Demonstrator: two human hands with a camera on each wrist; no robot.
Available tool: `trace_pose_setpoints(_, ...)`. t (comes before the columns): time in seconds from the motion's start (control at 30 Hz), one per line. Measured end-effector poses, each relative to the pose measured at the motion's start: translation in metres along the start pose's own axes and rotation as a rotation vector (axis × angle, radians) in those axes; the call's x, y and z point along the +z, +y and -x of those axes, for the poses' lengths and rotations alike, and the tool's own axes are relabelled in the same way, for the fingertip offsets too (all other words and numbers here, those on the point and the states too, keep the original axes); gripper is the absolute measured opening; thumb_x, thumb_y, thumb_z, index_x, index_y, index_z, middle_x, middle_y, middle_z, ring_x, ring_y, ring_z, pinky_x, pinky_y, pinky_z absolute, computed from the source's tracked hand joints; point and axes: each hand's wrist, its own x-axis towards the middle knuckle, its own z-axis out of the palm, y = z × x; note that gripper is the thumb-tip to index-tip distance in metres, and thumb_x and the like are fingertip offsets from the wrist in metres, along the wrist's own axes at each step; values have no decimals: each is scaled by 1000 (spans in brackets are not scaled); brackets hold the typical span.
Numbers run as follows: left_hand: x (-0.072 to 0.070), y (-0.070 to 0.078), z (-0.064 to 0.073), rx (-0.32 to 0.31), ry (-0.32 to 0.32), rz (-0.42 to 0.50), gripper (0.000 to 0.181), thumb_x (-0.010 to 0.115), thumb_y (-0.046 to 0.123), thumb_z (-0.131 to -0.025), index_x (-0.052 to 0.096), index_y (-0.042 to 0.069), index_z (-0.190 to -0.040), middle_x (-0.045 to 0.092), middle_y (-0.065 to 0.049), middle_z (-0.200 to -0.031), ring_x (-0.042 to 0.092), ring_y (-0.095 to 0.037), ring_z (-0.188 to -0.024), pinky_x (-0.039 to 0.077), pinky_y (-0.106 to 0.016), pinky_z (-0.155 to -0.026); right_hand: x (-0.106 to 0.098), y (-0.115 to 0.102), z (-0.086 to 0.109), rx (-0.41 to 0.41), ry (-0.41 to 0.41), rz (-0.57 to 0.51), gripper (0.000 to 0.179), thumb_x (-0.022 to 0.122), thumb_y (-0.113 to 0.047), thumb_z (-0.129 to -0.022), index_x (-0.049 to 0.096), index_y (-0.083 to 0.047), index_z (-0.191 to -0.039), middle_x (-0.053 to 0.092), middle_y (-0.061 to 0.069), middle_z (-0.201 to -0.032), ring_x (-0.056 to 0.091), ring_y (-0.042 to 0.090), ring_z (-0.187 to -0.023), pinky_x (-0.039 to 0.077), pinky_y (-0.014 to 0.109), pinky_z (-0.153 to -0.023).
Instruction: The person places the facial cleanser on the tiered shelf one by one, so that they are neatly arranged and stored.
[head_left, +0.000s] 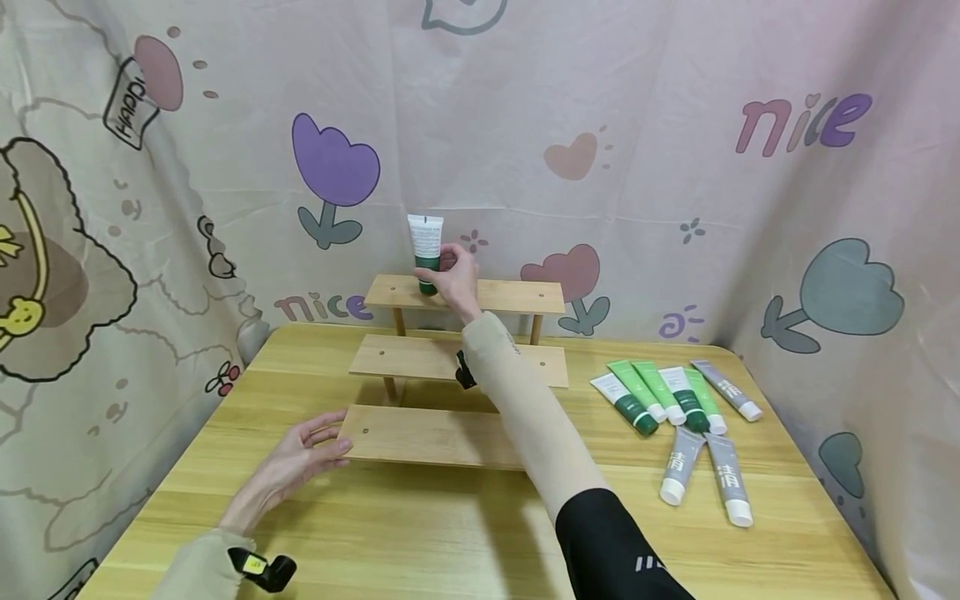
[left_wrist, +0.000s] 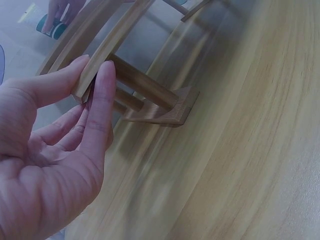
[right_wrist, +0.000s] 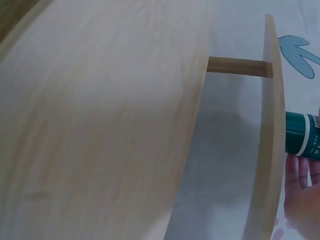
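Note:
A three-tier wooden display shelf [head_left: 431, 435] stands on the table. My right hand [head_left: 457, 279] holds a white and dark green squeeze tube [head_left: 427, 237] upright, its cap down at the top board, left of the middle. Seen from the right wrist, the tube's green cap [right_wrist: 296, 132] meets the edge of that board [right_wrist: 272, 150]. At the front, my left hand [head_left: 303, 454] grips the left end of the lowest board. In the left wrist view the thumb and fingers [left_wrist: 104, 82] pinch that board's end [left_wrist: 95, 67] from both sides.
On the table's right lie several tubes: light green ones [head_left: 637, 387], white and dark green ones [head_left: 684, 398], and grey ones [head_left: 727, 479]. A printed curtain [head_left: 480, 125] hangs behind and at the sides. Wood tabletop [head_left: 405, 533] extends in front of the shelf.

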Motion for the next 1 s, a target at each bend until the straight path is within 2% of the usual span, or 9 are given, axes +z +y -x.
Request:
trace_pose_setpoints(0.17,0,-1,-1,9,-9,11,76,58,5,-101,7,-15,-154,63,3,-114,66,-10,-100,63,-26,-92,2,2,0,-10,10,32,44,89,-10,-76,65,-1,-112,69,16,-108,61,18,-91,56,26,-81)
trace_pose_setpoints(0.33,-1,-2,-1,14,-13,20,76,58,4,-101,7,-15,-154,63,3,-114,67,-11,-100,63,-27,-93,3,2,1,-22,10,39,45,89,-10,-76,65,-1,-113,70,16,-109,64,22,-95,58,30,-85)
trace_pose_setpoints(0.7,1,0,0,0,19,18,77,59,4,-100,8,-14,-154,62,2,-113,67,-10,-98,64,-27,-92,5,-1,6,-35,4,55,47,88,-11,-77,62,-2,-115,68,16,-112,60,18,-96,54,24,-83)
trace_pose_setpoints(1.0,2,-1,1,-5,34,15,78,60,5,-100,9,-13,-155,64,3,-112,68,-10,-97,64,-27,-91,6,0,8,-34,-1,56,49,88,-11,-77,60,-2,-116,67,17,-113,62,23,-100,57,29,-87)
